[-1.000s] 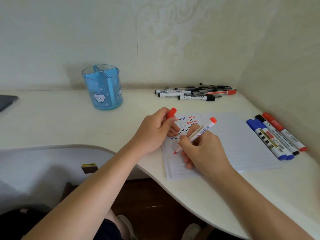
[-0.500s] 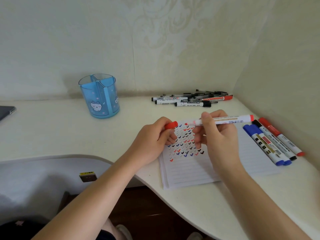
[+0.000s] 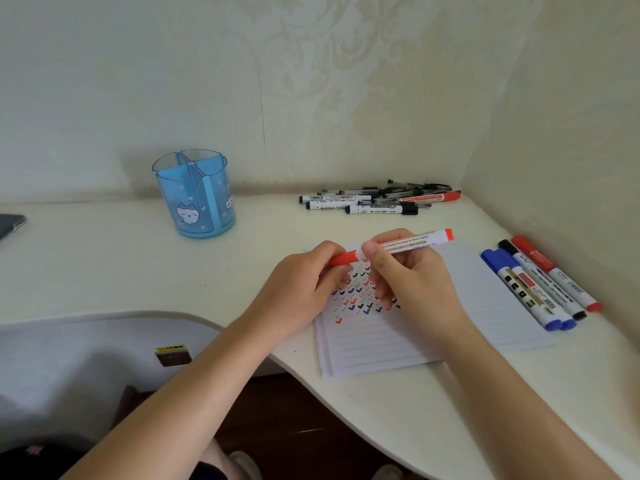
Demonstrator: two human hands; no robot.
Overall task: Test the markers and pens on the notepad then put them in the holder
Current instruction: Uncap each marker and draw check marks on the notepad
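Observation:
My right hand holds a white marker with red ends level above the lined notepad. My left hand pinches its red cap, which sits against the marker's left end. Rows of red, blue and black ticks cover the notepad's upper left. A blue divided holder stands empty at the back left of the desk. A pile of pens and markers lies against the back wall.
Several thick markers, blue, black and red, lie side by side right of the notepad. The white desk has a curved front edge. A dark device corner shows at the far left. Walls close off the back and right.
My right hand lifted the marker from the notepad and turned it level. The cap in my left hand has met the marker's tip end.

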